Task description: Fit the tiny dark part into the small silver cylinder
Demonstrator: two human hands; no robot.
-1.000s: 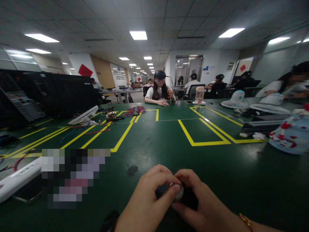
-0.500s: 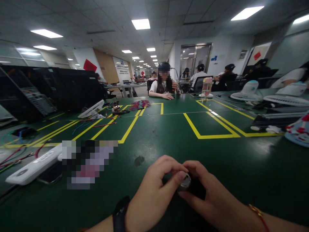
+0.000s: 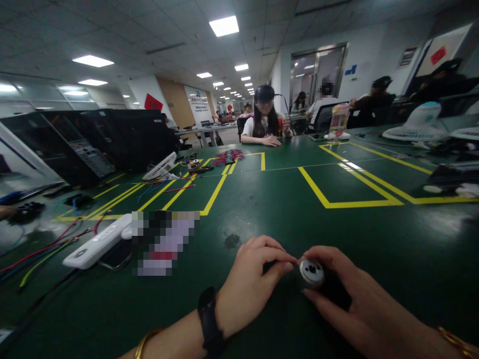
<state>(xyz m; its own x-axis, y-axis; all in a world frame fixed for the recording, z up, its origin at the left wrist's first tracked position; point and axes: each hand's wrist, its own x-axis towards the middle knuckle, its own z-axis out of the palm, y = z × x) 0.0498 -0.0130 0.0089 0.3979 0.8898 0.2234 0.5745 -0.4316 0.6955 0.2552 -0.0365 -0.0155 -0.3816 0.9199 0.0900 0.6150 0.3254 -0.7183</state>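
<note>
Resting low over the dark green worktop (image 3: 284, 199), both hands meet on one small object. The right hand (image 3: 348, 304) curls shut around a short dark cylinder with a round silver end cap (image 3: 311, 272), the cap facing up and left. The left hand (image 3: 254, 284), a black band on its wrist, pinches thumb and forefinger together at the cap's edge, perhaps touching it. A white power strip (image 3: 98, 242) lies well off to the left.
</note>
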